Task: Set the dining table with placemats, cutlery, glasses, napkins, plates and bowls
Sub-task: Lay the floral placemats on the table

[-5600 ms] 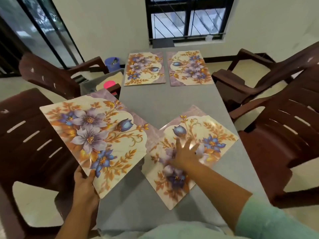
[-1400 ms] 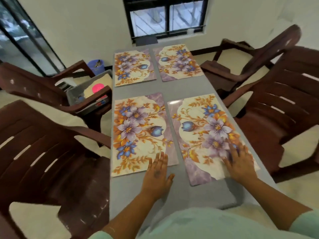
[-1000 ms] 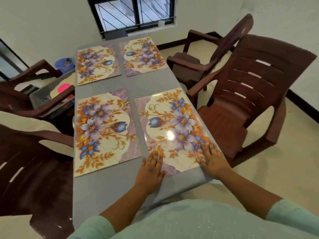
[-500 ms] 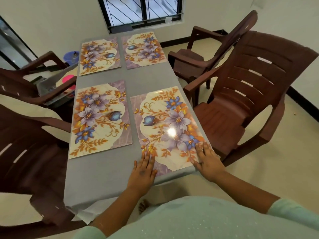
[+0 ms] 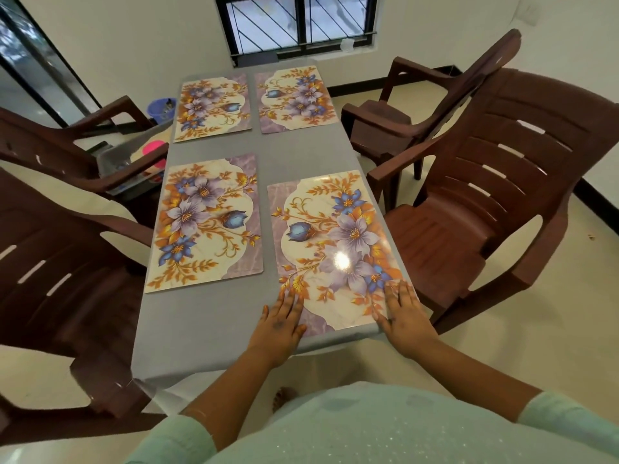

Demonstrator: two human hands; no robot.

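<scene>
While both palms lie flat, grey table (image 5: 204, 329) carries four floral placemats, no writing legible on any. Near right placemat (image 5: 335, 249) at table's right edge. Left hand (image 5: 279, 324) fingers straight, pressing its near left corner; right hand (image 5: 403, 313) fingers straight, pressing near right corner. Nothing gripped.

Grey table (image 5: 207, 329) carries four floral placemats (image 5: 204, 222); hands (image 5: 278, 324) on nearest-right.

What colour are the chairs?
Dark brown chairs, seen clearly in the head view.
</scene>
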